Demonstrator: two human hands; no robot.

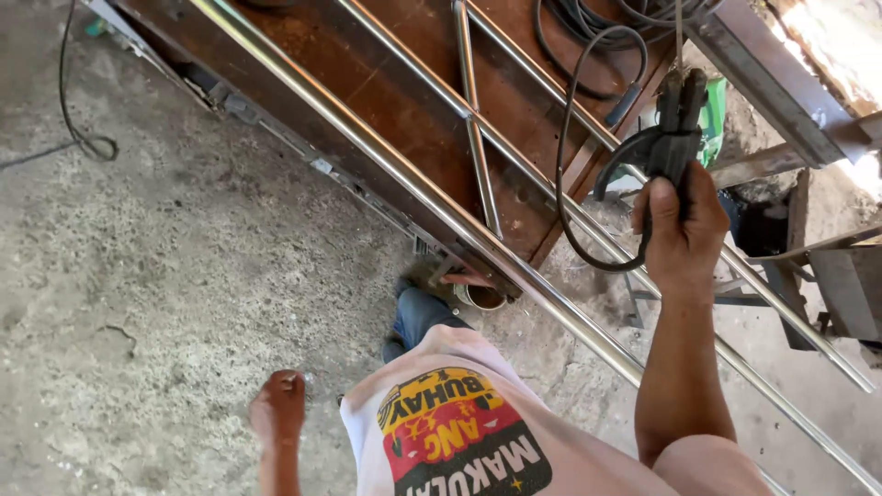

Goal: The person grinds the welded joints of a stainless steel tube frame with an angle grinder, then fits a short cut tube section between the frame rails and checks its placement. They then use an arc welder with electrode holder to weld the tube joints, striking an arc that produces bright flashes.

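My right hand (678,231) is raised and gripped around the handle of a black welding electrode holder (675,124), whose jaws point up with a thin rod in them. Its black cable (562,174) loops down beside my wrist. Below the hand runs a frame of shiny steel tubes (432,197) laid across a rusty brown workbench (367,73). My left hand (277,407) hangs low at my side over the concrete floor, fingers curled into a loose fist with nothing in them.
Coiled black cables (588,23) lie on the bench's far end. Another cable (87,138) trails over the concrete floor at left. A small round tin (484,297) sits by my foot. Rusty metal stands (827,266) and a steel beam (772,83) crowd the right.
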